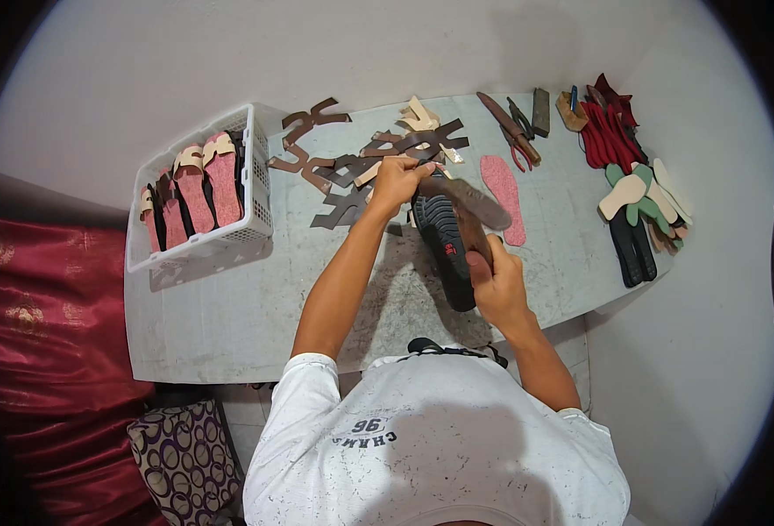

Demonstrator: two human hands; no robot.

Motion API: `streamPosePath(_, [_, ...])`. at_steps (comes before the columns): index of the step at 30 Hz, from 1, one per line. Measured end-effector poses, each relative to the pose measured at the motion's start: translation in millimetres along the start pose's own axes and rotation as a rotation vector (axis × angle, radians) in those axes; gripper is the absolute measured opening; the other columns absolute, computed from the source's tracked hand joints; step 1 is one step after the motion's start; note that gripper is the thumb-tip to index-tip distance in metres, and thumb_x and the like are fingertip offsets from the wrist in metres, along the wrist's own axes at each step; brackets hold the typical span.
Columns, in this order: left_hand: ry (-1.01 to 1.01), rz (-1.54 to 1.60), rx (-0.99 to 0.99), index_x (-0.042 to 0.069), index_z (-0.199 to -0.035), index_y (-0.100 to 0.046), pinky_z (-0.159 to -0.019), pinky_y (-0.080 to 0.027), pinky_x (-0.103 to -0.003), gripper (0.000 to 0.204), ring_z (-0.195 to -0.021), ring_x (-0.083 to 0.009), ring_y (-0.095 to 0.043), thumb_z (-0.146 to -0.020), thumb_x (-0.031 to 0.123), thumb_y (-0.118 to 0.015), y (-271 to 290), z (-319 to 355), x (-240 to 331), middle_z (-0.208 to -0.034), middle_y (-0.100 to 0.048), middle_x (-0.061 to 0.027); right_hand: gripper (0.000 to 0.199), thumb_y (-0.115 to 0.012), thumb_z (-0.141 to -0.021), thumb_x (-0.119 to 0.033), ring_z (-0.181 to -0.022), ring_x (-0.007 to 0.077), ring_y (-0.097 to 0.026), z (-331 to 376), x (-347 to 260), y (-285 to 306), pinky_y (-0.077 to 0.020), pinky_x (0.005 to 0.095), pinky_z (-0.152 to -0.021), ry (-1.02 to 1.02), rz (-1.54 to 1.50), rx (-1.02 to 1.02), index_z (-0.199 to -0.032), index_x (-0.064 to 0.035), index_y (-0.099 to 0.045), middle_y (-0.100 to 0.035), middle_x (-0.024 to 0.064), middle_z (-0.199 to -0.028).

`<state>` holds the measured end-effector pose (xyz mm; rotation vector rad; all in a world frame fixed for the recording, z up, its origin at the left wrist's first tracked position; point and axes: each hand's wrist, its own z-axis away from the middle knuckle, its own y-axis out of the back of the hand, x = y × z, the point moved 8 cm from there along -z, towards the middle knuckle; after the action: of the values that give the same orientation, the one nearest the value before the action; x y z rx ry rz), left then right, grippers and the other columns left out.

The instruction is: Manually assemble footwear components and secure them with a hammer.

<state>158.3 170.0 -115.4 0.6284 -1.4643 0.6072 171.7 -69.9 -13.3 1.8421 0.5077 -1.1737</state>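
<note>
My left hand (396, 184) is closed on the upper end of a black sandal (448, 263), whose ribbed sole faces up with a small red mark on it. Gripped in my right hand (501, 285) is a hammer (475, 241) with a wooden handle. Its broad metal head lies over the sole's upper right side; whether it touches the sole I cannot tell. Just right of the hammer a pink insole (504, 197) rests flat on the table (317, 289). Brown and dark strap pieces (343, 167) are piled beyond my left hand.
A white plastic basket (264, 188) at the left holds several pink-lined sandals (192, 184). Pliers (520, 149), a knife (503, 118) and a dark block (540, 112) lie at the back. Red straps (610, 136), pale and green sole pieces (628, 193) and black soles (632, 250) are heaped at the right.
</note>
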Motion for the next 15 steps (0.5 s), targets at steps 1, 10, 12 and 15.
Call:
streamPosePath(1, [-0.004,0.018,-0.005,-0.006,-0.082,-0.072,-0.051,-0.04,-0.026,0.022,-0.058,-0.0075,-0.053,-0.081,0.016,-0.072,-3,3,3,-0.067,-0.064,-0.0044,0.031,-0.057,-0.094,-0.028,-0.06,0.0427,-0.061,4,-1,0,-0.0425,0.0445,-0.053,0.059,0.031,0.064,-0.091,0.0031,-0.054,-0.059,0.0244,-0.063])
streamPosePath(10, [0.003,-0.006,0.018,-0.004,-0.083,-0.073,-0.051,-0.042,-0.024,0.021,-0.056,-0.007,-0.053,-0.083,0.016,-0.07,2,0,-9,-0.065,-0.064,-0.0033,0.037,-0.056,-0.094,-0.033,-0.045,0.033,-0.049,8,35,-6,-0.0385,0.04,-0.047,-0.116,-0.003,-0.069,-0.088,0.0034,-0.055,-0.052,0.0189,-0.056])
streamPosePath(12, [0.033,-0.018,-0.007,-0.003,-0.087,-0.072,-0.052,-0.042,-0.023,0.018,-0.058,-0.0068,-0.055,-0.085,0.014,-0.068,-3,1,-4,-0.071,-0.066,-0.0028,0.037,-0.057,-0.094,-0.033,-0.045,0.0293,-0.049,15,16,5,-0.0384,0.0367,-0.046,-0.091,-0.142,-0.064,-0.089,0.0031,-0.055,-0.051,0.0166,-0.056])
streamPosePath(15, [0.054,-0.033,-0.021,-0.002,-0.09,-0.072,-0.051,-0.042,-0.022,0.016,-0.06,-0.0063,-0.056,-0.087,0.012,-0.066,-7,5,1,-0.075,-0.067,-0.0016,0.036,-0.054,-0.095,-0.033,-0.046,0.02,-0.049,29,21,4,-0.0371,0.0328,-0.046,0.053,-0.144,0.007,-0.086,0.0018,-0.054,-0.05,0.0101,-0.055])
